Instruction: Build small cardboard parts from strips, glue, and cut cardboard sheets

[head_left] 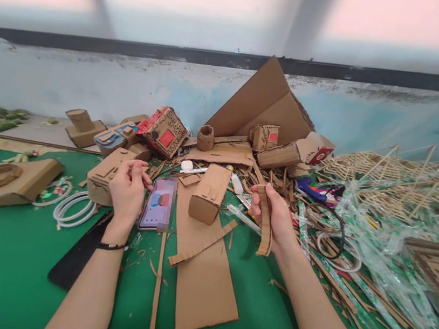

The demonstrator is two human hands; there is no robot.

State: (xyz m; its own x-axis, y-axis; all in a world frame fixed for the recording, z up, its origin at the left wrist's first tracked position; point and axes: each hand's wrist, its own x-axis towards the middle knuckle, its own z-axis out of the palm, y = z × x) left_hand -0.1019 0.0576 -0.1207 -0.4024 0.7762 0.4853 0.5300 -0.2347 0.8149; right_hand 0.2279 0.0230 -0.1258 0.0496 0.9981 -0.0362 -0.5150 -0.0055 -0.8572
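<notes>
My right hand [273,215] is closed around a ridged cardboard strip [263,222] that hangs down from the fingers. My left hand [129,187] hovers beside a smartphone [156,204], its fingers curled inward; whether anything is between them is hidden. A small cardboard box [208,193] with slots cut in its face rests between the hands on a flat cardboard sheet [205,293]. Across that sheet lies a second ridged strip [202,244]. Behind my left hand stands another cardboard box [106,173], partly covered by the hand.
Cardboard camera models [162,132] and scraps line the back by the wall. At the right lie crumpled clear plastic wrap [378,252] and a bundle of thin sticks [398,168]. Coiled white tubing [74,209] and a black flat object [78,253] are at the left.
</notes>
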